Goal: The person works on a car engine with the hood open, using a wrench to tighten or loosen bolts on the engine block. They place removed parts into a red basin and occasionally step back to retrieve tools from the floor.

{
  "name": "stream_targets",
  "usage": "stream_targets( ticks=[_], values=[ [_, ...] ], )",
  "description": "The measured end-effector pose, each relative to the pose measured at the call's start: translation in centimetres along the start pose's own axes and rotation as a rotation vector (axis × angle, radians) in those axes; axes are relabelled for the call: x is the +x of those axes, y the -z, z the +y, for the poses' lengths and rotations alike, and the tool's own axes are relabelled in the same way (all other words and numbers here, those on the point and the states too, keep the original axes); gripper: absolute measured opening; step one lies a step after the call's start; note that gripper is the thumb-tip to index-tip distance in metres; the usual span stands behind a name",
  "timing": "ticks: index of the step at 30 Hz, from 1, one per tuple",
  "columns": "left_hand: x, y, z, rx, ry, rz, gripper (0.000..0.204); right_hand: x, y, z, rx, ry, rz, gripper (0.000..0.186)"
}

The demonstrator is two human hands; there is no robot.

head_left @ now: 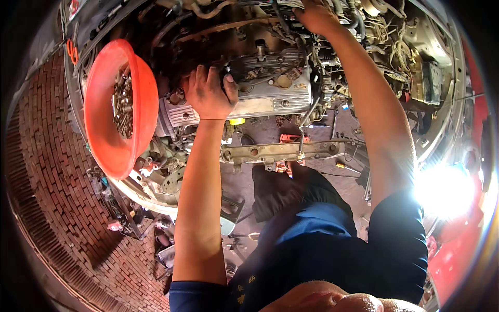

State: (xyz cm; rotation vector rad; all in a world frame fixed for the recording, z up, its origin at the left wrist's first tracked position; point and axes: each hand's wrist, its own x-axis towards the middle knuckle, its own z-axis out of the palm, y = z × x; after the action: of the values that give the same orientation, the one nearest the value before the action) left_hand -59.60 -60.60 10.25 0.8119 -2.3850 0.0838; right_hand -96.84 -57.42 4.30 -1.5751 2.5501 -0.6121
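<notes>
A car engine with a ribbed silver valve cover (254, 106) lies in front of me in an engine bay. My left hand (210, 93) rests on the cover's left end, fingers apart and bent over toward its far side. Its thumb is beside a small black part on the cover. At the top edge of the view, my right hand (317, 18) reaches in among hoses and cables behind the engine. One finger points left there; the other fingers are mostly hidden, so whether they grip anything does not show.
On the left side of the bay stands a tilted orange-red plastic bowl (145, 99) holding bolts and small metal parts. A metal crossbar (280, 152) spans the front of the bay. A screwdriver (347, 167) lies on the floor. A bright lamp (444, 191) glares at right.
</notes>
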Motion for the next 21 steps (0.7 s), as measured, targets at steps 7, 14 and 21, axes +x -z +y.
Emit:
stream_targets(
  ticks=[7,14,21],
  values=[
    [1.8,-1.1,2.0,-0.108,-0.028,0.045,0.036,-1.8,0.5,7.6,-0.804,0.455,0.005,0.022],
    [0.6,-0.9,-0.1,-0.071,-0.041,0.096,0.033,-2.7,5.5,1.5,-0.761,0.493,-0.366,0.021],
    [0.0,-1.2,-0.7,-0.053,-0.045,0.138,0.028,-2.7,6.3,0.3,-0.950,0.402,-0.403,0.019]
  ],
)
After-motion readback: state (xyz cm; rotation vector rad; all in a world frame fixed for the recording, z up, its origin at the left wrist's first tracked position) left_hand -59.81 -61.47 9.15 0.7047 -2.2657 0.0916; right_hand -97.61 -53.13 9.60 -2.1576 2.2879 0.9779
